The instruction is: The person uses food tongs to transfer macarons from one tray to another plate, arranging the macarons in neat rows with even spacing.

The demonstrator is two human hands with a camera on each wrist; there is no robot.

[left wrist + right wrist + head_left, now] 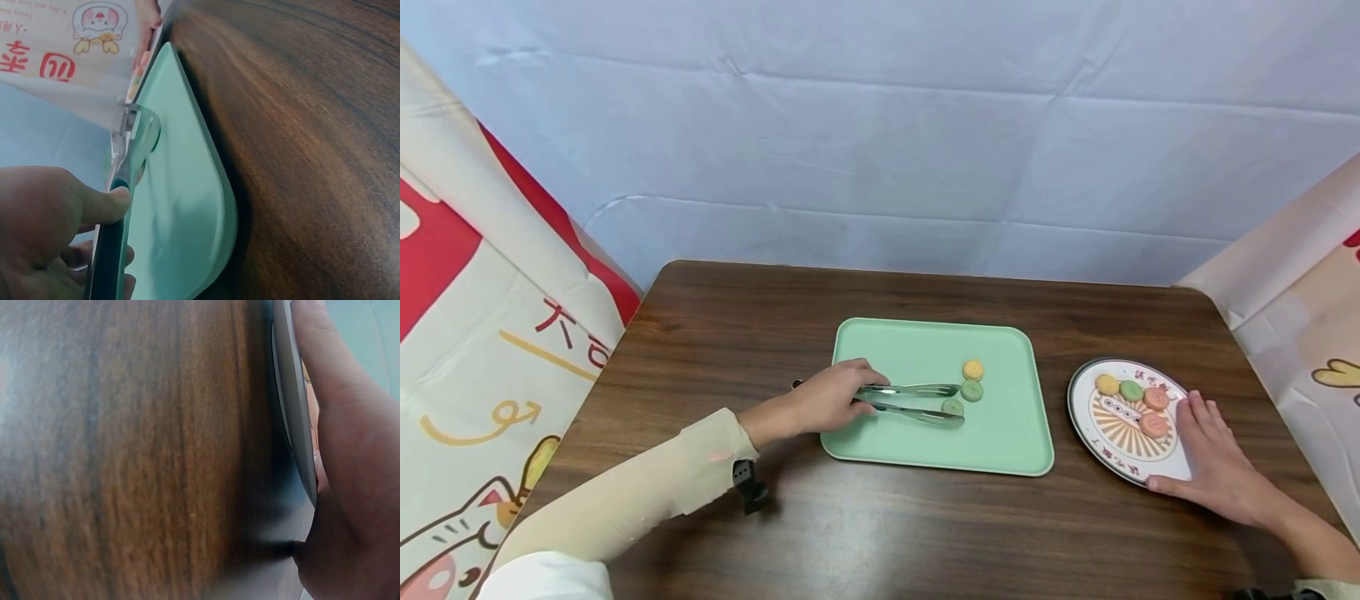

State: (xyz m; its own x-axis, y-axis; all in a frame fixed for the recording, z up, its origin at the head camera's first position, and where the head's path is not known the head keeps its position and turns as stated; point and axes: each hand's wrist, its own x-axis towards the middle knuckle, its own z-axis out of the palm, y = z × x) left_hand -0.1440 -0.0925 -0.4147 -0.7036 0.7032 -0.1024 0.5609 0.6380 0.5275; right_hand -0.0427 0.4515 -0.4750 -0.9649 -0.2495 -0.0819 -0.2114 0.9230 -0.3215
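Observation:
My left hand [831, 397] grips metal tongs [917, 389] with dark handle grips, held low over the mint-green tray [895, 342]. The two arms of the tongs are spread, with a green macaron [952, 407] between their tips. Just beyond it on the tray lie another green macaron [972, 391] and a yellow macaron [973, 369]. My right hand [1221, 467] rests with extended fingers and thumb on the right rim of a round patterned plate [1082, 400]. On that plate sit a yellow macaron [1107, 384], a green macaron [1130, 391] and two pink macarons [1154, 426].
Tray and plate stand side by side on a dark wooden table [737, 333], the plate at the right. A pale blue cloth [880, 167] hangs behind the table's far edge. Printed curtains [490, 333] flank both sides.

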